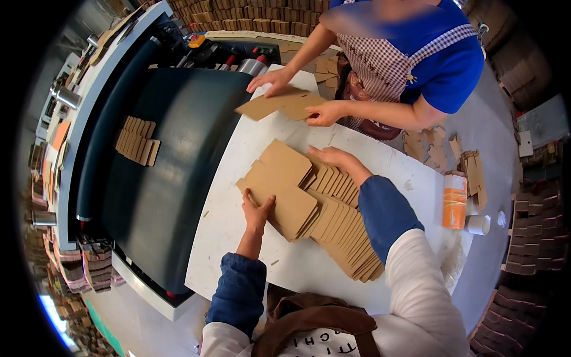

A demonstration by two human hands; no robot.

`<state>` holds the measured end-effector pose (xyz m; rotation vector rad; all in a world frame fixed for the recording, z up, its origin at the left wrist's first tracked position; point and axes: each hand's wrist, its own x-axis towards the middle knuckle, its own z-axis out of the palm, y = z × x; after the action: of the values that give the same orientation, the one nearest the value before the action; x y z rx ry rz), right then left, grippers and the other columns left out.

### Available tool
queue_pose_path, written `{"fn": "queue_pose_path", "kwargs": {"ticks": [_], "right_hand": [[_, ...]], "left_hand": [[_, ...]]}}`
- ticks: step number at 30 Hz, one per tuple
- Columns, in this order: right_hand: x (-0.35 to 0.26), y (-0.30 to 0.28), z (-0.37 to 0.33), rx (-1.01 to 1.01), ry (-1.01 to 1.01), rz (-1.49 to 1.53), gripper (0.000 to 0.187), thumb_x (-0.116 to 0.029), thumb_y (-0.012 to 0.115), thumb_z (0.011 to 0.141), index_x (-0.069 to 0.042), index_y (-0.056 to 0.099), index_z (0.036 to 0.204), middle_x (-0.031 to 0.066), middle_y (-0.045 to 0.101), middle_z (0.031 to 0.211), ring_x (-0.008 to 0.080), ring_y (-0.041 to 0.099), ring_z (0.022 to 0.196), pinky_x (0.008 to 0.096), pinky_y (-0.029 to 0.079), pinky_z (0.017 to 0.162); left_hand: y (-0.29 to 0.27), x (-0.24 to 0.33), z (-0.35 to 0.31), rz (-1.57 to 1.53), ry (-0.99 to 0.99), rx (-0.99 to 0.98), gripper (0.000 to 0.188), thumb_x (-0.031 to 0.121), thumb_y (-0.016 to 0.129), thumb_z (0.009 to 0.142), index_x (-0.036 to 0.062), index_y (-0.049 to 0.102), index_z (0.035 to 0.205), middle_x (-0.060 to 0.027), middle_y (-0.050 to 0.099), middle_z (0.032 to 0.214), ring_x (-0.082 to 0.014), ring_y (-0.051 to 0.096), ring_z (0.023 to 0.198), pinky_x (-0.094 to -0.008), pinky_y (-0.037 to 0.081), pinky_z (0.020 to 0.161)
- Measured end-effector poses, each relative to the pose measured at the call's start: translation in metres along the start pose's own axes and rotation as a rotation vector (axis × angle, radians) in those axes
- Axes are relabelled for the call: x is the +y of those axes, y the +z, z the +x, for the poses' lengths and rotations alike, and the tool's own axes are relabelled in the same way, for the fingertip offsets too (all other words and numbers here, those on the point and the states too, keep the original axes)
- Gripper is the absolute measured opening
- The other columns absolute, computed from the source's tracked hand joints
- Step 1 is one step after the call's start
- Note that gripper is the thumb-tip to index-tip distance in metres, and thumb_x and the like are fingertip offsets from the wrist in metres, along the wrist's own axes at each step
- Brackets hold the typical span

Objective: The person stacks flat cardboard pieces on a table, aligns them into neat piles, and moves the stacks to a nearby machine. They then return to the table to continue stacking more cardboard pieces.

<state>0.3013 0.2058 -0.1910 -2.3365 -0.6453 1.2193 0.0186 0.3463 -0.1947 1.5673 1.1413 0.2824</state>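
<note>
A pile of flat brown die-cut cardboard blanks lies on the white table in front of me, its top pieces squared together. My left hand grips the pile's near left edge, thumb and index finger showing against the cardboard and the other fingers partly hidden. At the far right edge, my right hand is open, fingers stretched out beside the blanks. More cardboard blanks spread like a fan toward me, below my right forearm. Across the table, a co-worker's hands handle a few cardboard pieces.
Left of the white table runs a wide dark conveyor belt carrying a small group of overlapping cardboard pieces. An orange-and-white package and a white cup stand at the right edge. Cardboard scraps litter the floor beyond.
</note>
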Motion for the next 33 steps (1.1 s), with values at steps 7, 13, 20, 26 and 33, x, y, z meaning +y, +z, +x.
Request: {"fn": "queue_pose_path", "kwargs": {"ticks": [7,13,20,26,33], "right_hand": [[-0.013,0.008,-0.051,-0.197,-0.091,0.065,0.104,-0.082,0.04,0.08,0.01,0.055,0.126,0.0287,0.057,0.126,0.0379,0.052,0.121,0.0371,0.041,0.1],[0.083,-0.03,-0.12,0.273,-0.141,0.135,0.065,-0.058,0.043,0.094,0.003,0.064,0.104,0.021,0.067,0.097,0.0347,0.063,0.098,0.0403,0.047,0.085],[0.215,-0.006,-0.177,0.165,0.28,0.418,0.062,-0.059,0.042,0.095,-0.001,0.064,0.104,0.0123,0.068,0.089,0.0205,0.065,0.076,0.033,0.05,0.065],[0.214,0.003,-0.183,0.031,0.298,0.36,0.059,-0.055,0.043,0.096,-0.002,0.063,0.112,0.0103,0.068,0.094,0.0166,0.063,0.076,0.0306,0.05,0.062],[0.222,0.056,-0.21,-0.146,0.085,1.135,0.049,-0.043,0.05,0.098,-0.003,0.062,0.121,0.004,0.068,0.098,0.013,0.061,0.072,0.0283,0.049,0.059]], "left_hand": [[0.002,-0.015,-0.041,-0.226,-0.045,-0.172,0.084,0.016,0.078,0.081,-0.0001,0.025,0.144,-0.0194,0.05,0.128,-0.0271,0.061,0.103,-0.0346,0.054,0.085],[-0.008,-0.057,-0.071,-0.443,0.19,-0.476,0.045,0.014,0.064,0.092,0.0019,0.047,0.132,-0.0107,0.059,0.117,-0.018,0.062,0.098,-0.0311,0.053,0.077],[-0.104,-0.077,-0.061,0.061,-0.221,-0.156,0.026,0.023,0.052,0.098,0.0065,0.058,0.118,-0.0057,0.063,0.113,-0.0159,0.06,0.103,-0.032,0.047,0.076],[-0.036,0.016,-0.046,0.257,0.222,-0.223,0.046,0.034,0.052,0.1,0.0004,0.05,0.131,-0.0132,0.061,0.117,-0.0225,0.058,0.105,-0.0327,0.045,0.092],[-0.001,0.036,-0.007,0.679,0.39,-0.262,0.057,0.046,0.049,0.097,-0.0019,0.051,0.127,-0.0259,0.056,0.123,-0.0417,0.054,0.113,-0.0447,0.044,0.095]]}}
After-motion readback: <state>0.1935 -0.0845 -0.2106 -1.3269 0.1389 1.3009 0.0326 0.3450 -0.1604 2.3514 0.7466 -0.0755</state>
